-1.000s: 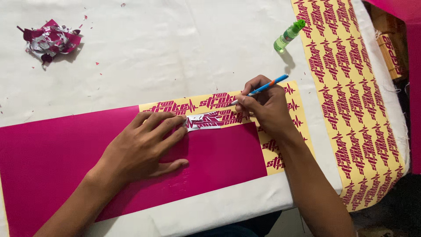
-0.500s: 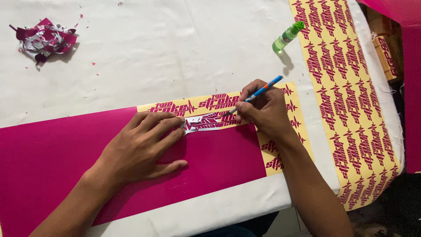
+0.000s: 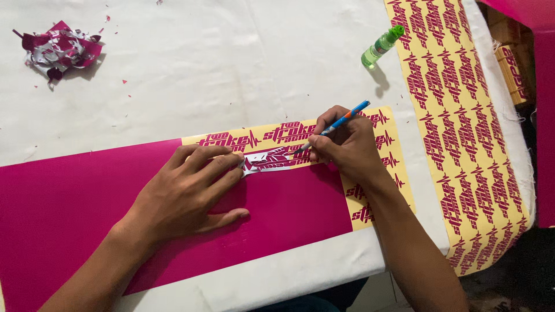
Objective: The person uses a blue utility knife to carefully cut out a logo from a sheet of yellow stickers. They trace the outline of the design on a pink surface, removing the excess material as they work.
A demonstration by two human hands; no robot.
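The right hand (image 3: 347,147) is clenched around a thin blue craft knife with an orange band (image 3: 338,122), its tip down on a small strip of magenta lettering that is lifting off the sheet (image 3: 270,159). The left hand (image 3: 188,190) lies flat and holds nothing, its fingers spread on the magenta vinyl sheet (image 3: 69,202), with the fingertips touching the left end of that loose strip. The sheet runs along the near edge of the white-covered table (image 3: 231,63); its right end is already stripped to pale yellow backing (image 3: 384,153) that carries rows of magenta cut lettering. Well to the right, a long yellow backing strip (image 3: 462,138) with the same repeated magenta marks runs from the far edge towards the near one and hangs over the table's side. Just beside its far end lies a small clear green bottle with a green cap (image 3: 380,46), tilted on its side, with what looks like a little clear liquid inside. At the far left corner sits a crumpled heap of magenta and silvery vinyl scraps (image 3: 58,49).
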